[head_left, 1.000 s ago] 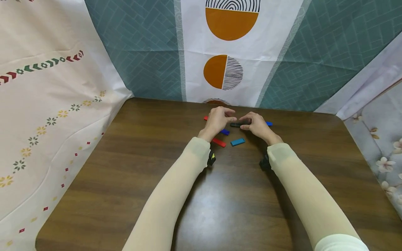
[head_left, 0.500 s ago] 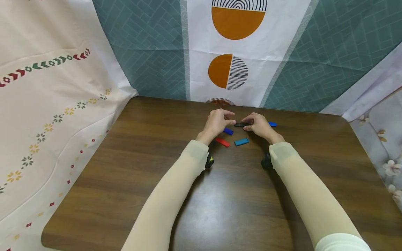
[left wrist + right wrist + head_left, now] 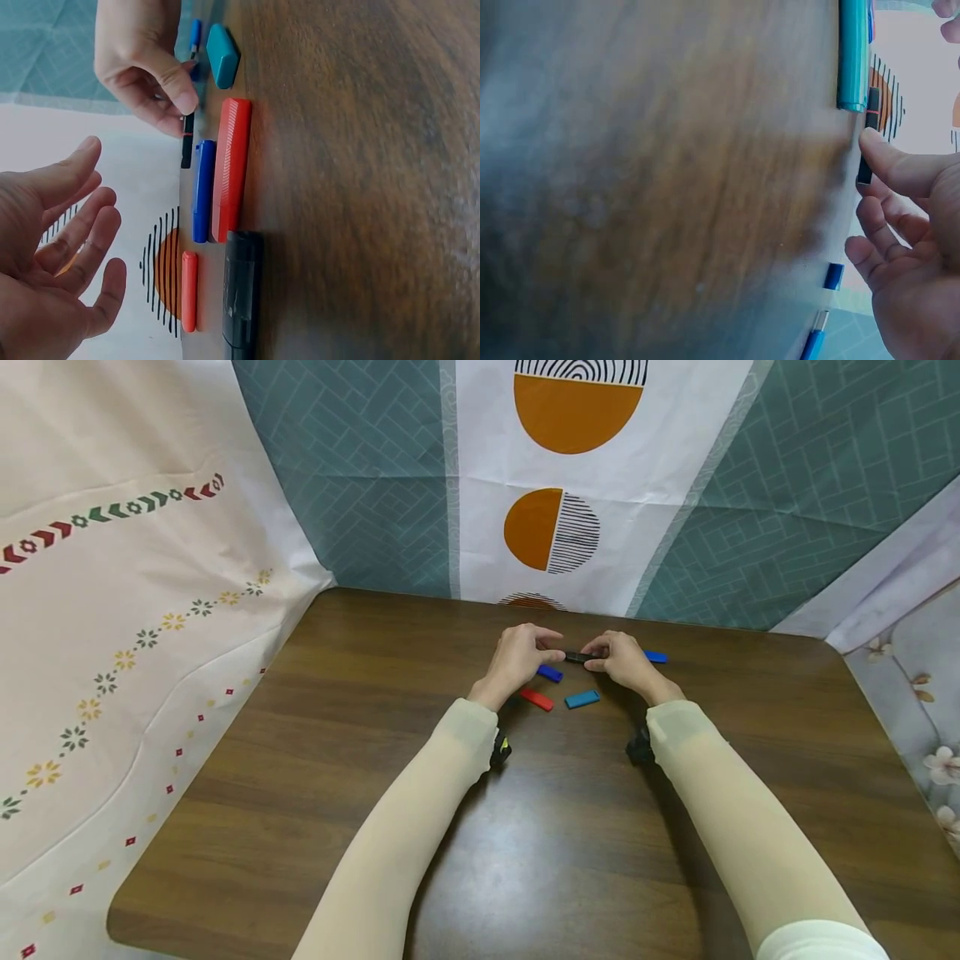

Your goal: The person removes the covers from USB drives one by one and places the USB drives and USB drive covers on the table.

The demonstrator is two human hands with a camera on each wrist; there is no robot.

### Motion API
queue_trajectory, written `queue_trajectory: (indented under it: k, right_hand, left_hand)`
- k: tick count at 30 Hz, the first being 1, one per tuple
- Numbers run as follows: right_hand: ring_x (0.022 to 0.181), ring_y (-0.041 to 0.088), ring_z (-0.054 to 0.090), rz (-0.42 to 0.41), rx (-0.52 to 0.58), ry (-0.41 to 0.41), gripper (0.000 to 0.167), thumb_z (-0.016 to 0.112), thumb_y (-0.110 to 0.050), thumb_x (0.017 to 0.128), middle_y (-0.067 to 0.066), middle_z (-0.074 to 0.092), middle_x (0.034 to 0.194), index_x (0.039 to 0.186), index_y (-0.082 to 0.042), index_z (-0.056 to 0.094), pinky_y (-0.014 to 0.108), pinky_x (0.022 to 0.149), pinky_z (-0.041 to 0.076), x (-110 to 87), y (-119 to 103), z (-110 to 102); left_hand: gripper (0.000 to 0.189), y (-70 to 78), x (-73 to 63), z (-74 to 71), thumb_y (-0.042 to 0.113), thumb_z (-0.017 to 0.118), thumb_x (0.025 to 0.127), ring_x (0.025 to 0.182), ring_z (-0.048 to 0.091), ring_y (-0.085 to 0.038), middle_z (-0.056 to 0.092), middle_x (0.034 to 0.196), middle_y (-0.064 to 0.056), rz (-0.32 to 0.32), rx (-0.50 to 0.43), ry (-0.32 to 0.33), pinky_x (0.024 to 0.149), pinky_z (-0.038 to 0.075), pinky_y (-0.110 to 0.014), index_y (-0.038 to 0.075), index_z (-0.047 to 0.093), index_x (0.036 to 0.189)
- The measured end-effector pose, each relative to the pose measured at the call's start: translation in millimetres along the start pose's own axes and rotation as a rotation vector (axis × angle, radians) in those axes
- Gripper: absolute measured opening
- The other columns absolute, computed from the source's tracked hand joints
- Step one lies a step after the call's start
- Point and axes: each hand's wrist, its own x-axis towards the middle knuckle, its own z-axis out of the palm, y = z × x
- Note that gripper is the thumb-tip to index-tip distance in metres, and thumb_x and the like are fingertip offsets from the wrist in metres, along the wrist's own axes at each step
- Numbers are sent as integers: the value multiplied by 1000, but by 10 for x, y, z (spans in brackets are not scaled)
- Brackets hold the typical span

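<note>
A small black stick [image 3: 577, 657] with a red line, looking like a USB stick, lies near the table's back edge. My right hand [image 3: 626, 662] pinches it between thumb and fingers; the right wrist view shows the thumb [image 3: 881, 154] against it. My left hand [image 3: 513, 658] hovers just left of it, fingers loosely bent and holding nothing. Closer to me lie similar sticks: a blue one [image 3: 550, 673], a red one [image 3: 537, 699] and a teal one [image 3: 582, 699]. Another red stick [image 3: 190, 292] and a larger black one [image 3: 244, 300] show in the left wrist view.
Right of my right hand lies a bright blue stick [image 3: 656, 657]; the right wrist view shows a blue cap [image 3: 834, 276] and a blue body with a silver end [image 3: 815, 341]. A patterned cloth [image 3: 551, 527] hangs behind the wooden table [image 3: 300, 760].
The head view has turned slightly left. My right thumb and fingers have closed in on the black stick. My left hand has drawn slightly left and now covers the far red stick.
</note>
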Motion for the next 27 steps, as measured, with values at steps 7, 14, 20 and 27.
queue_trajectory:
  k: [7,14,20,27]
  right_hand:
    - [89,31,52,-42,15,43,21,72,-4,98,17,60,102,117,5,74,40,76,44,-11,-41,-25]
    - [90,29,52,-47,53,62,20,73,-5,97,16,60,103,115,4,75,40,77,44,-70,-128,-46]
    - [93,31,53,-50,88,56,20,73,-6,98,18,60,106,115,3,75,41,80,45,-141,-193,-35]
    - [92,30,54,-68,107,82,19,75,-7,96,16,61,104,114,1,76,41,81,44,-219,-282,-27]
  left_hand:
    - [36,5,-10,2,24,79,95,95,69,-14,78,105,-1,14,-22,13,86,55,-29,11,76,128]
    - [38,-6,-46,-18,24,79,94,99,69,-15,77,107,-1,2,-21,9,89,55,-31,12,75,130]
    - [37,-42,-93,-18,26,80,94,99,68,-15,75,108,0,-11,-8,19,88,54,-30,14,76,128]
    - [36,-82,-179,-21,26,80,94,99,66,-16,71,110,-2,-7,-26,41,88,54,-33,15,76,128]
